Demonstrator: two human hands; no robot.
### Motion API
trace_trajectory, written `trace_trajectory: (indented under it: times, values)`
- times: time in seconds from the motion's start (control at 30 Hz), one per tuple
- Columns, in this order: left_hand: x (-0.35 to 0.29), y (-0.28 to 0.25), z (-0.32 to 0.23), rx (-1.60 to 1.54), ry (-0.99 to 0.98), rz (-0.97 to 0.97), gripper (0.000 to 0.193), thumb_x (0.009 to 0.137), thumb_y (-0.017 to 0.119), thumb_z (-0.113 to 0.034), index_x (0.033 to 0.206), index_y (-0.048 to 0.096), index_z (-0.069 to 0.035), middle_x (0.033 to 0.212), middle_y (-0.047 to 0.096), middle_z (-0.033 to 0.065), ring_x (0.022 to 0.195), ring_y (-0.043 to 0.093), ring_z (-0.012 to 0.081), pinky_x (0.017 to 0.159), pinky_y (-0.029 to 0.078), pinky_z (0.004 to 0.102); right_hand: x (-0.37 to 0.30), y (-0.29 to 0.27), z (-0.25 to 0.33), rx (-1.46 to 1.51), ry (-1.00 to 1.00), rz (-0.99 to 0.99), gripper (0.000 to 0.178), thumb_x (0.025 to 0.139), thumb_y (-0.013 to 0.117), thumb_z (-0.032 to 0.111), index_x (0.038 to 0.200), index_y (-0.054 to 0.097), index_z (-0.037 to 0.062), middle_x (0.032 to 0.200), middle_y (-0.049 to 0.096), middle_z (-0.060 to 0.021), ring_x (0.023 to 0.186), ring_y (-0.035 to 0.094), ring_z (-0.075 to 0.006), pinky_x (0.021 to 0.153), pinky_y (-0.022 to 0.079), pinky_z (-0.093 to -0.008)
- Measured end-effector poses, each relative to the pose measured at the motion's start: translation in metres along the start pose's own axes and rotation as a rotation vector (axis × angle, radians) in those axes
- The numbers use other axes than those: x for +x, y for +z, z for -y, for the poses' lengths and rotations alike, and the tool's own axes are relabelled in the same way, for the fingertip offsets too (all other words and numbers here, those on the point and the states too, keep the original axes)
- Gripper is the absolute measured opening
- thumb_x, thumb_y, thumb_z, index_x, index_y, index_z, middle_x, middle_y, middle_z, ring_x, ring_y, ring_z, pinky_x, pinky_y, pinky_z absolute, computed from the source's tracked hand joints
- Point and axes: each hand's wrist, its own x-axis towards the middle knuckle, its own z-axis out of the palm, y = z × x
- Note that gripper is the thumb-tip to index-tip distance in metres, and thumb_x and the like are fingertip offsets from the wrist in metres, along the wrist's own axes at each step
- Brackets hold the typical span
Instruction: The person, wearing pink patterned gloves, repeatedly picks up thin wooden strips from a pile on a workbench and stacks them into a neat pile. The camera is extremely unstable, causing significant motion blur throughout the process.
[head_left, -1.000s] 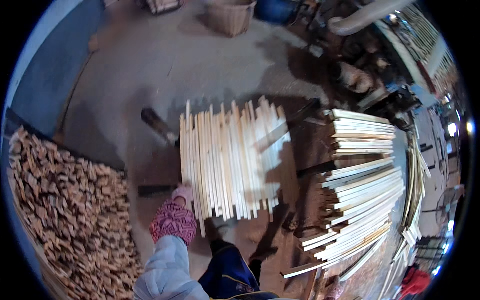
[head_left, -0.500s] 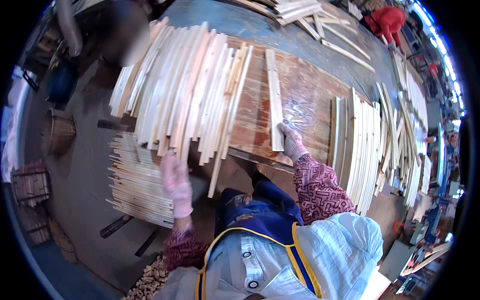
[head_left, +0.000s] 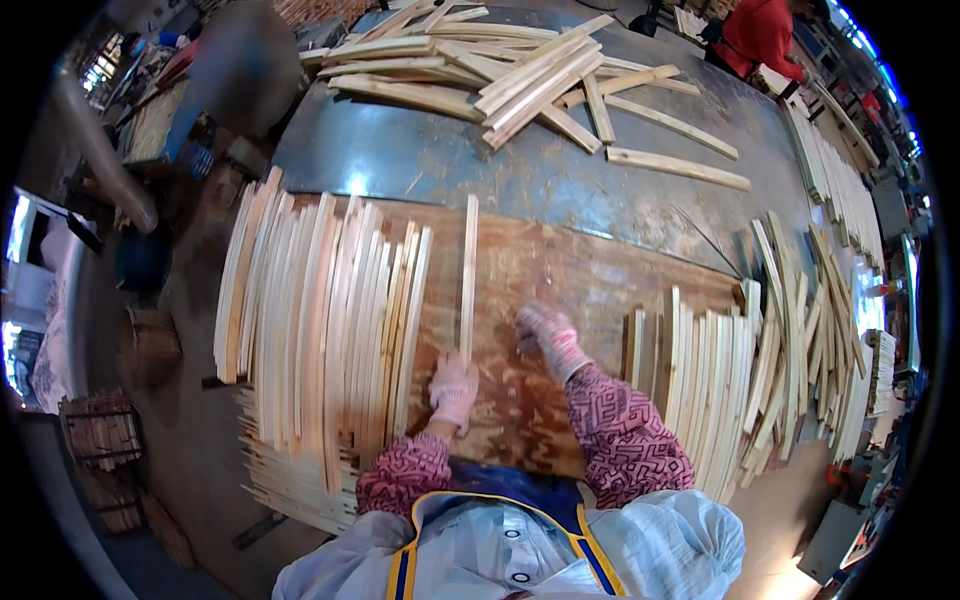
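The stick (head_left: pixel 469 265) lies over the board (head_left: pixel 590 262) with its long axis running forward, and its near end is gripped by the left hand (head_left: pixel 455 390), the nearer 1, while the right hand (head_left: pixel 551 339), loosely open and empty, is farther right

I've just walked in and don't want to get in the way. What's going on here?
The person's left hand is at the near end of a single wooden strip on a plywood board; the exact grip is unclear. The right hand is over the board, with no strip visible in it. Strips lie in a left row and a right row, with a loose pile beyond.
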Motion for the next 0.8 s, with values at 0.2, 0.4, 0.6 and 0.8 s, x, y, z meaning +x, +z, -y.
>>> trace_trajectory:
  times: [0.2, 0.4, 0.6, 0.8]
  values:
    - [0.117, -0.076, -0.112, 0.018, 0.529, -0.473, 0.067, 0.085, 0.065, -0.043, 0.139, 0.045, -0.009, 0.127, 0.050, 0.0224, 0.112, 0.052, 0.0409, 0.092, 0.046, 0.0527, 0.209, -0.103, 0.064, -0.240, -0.352, -0.089, 0.046, 0.097, 0.060, 0.032, 0.136, 0.051, 0.0082, 0.106, 0.061, -0.0022, 0.085, 0.058, -0.0156, 0.068, 0.050, -0.0312]
    - [0.414, -0.178, -0.255, 0.174, 0.599, -0.565, 0.064, 0.089, 0.059, -0.053, 0.133, 0.051, -0.006, 0.135, 0.051, 0.0206, 0.122, 0.049, 0.0388, 0.101, 0.042, 0.0467, 0.320, -0.048, 0.149, 0.723, -0.179, 0.228, 0.039, 0.099, 0.055, 0.029, 0.132, 0.050, 0.0079, 0.107, 0.061, -0.0093, 0.087, 0.059, -0.0193, 0.067, 0.050, -0.0303]
    - [0.458, -0.130, -0.355, 0.306, 0.580, -0.129, 0.083, 0.085, 0.054, -0.069, 0.138, 0.046, -0.007, 0.120, 0.064, 0.0217, 0.110, 0.063, 0.0382, 0.092, 0.052, 0.0437, 0.375, -0.072, 0.161, 0.893, -0.247, 0.009, 0.044, 0.096, 0.064, 0.026, 0.128, 0.050, -0.0016, 0.110, 0.063, -0.0150, 0.094, 0.066, -0.0287, 0.079, 0.058, -0.0328]
    - [0.335, -0.095, -0.279, -0.545, 0.491, 0.360, 0.069, 0.086, 0.065, -0.046, 0.137, 0.044, -0.005, 0.114, 0.066, 0.0192, 0.095, 0.067, 0.0324, 0.087, 0.056, 0.0407, 0.246, -0.043, 0.131, 0.684, -0.139, -0.430, 0.039, 0.092, 0.061, 0.018, 0.123, 0.054, -0.0043, 0.109, 0.066, -0.0181, 0.090, 0.069, -0.0242, 0.074, 0.061, -0.0366]
